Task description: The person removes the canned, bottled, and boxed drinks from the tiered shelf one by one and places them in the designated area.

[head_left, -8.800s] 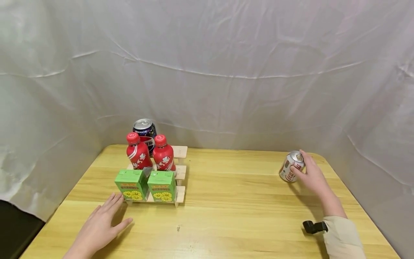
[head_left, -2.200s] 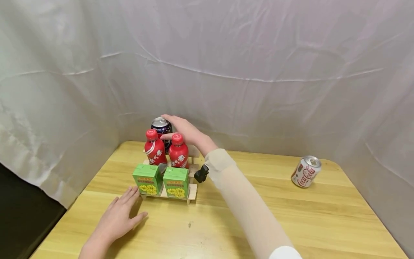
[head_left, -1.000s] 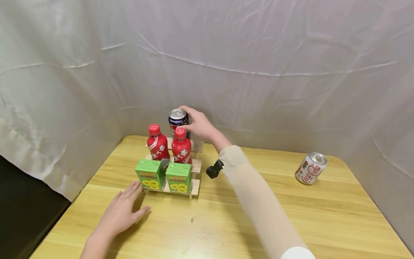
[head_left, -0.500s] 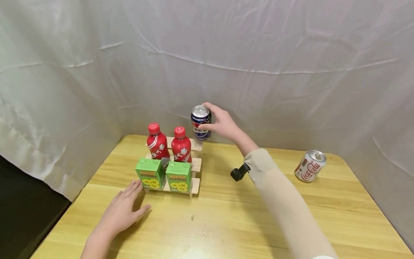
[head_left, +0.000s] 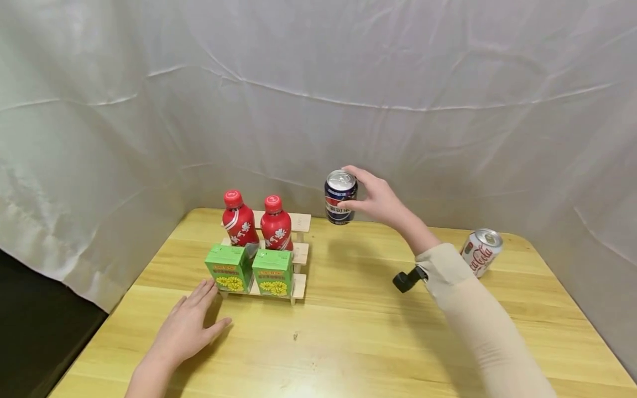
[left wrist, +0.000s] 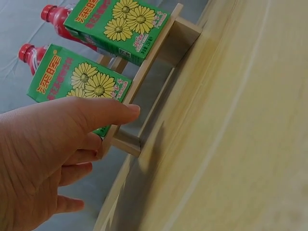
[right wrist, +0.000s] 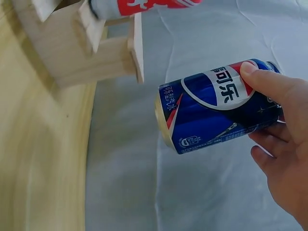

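Note:
My right hand (head_left: 380,202) grips a dark blue Pepsi can (head_left: 340,199) near its top, thumb in front. The can hangs upright above the table, right of a stepped wooden rack (head_left: 300,253); the right wrist view shows the blue can (right wrist: 216,103) held by thumb and fingers. On the rack's middle step stand two red bottles (head_left: 241,221); on its lowest step are two green drink cartons (head_left: 273,272) with yellow flowers. My left hand (head_left: 184,326) lies with fingers extended at the rack's front left corner, its thumb (left wrist: 113,113) close to a carton in the left wrist view.
A white Coca-Cola can (head_left: 481,251) stands at the back right of the wooden table (head_left: 348,331), partly hidden by my right sleeve. Grey cloth (head_left: 318,110) hangs behind the table and along its sides. A dark area lies past the left edge.
Earlier my right hand let go of the Coca-Cola can and reached to the rack. It lifted the Pepsi can off the top step and carried it right. My left hand stays by the rack.

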A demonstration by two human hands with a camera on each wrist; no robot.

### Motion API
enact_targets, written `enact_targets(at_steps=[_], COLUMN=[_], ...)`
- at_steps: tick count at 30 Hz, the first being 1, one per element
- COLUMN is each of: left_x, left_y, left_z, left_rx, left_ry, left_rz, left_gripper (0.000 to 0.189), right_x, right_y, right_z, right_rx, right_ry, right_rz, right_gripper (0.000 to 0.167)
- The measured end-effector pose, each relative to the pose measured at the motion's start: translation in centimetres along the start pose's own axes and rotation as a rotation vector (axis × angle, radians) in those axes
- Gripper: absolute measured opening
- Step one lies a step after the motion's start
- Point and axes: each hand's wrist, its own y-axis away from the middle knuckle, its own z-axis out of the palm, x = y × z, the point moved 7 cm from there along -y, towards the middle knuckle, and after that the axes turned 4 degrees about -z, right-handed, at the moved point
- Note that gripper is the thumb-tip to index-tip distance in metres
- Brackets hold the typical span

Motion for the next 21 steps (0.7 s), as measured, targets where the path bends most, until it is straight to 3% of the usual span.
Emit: enact_targets(at_steps=[12, 21], left_x=[-0.3, -0.4], left_y=[1.1, 1.3], left_z=[-0.3, -0.1], left_rx=[0.008, 0.000], left_ry=[0.001, 0.030], left_rz=[0.005, 0.004], left_gripper=[0.079, 0.078], right_x=[3.2, 5.5], right_y=[6.1, 9.9], right_z=[-1.8, -3.3], right_rx=[-0.015, 0.021], right_ry=[0.037, 0.104], right_rz=[0.087, 0.147], right_gripper=[0.077, 0.077])
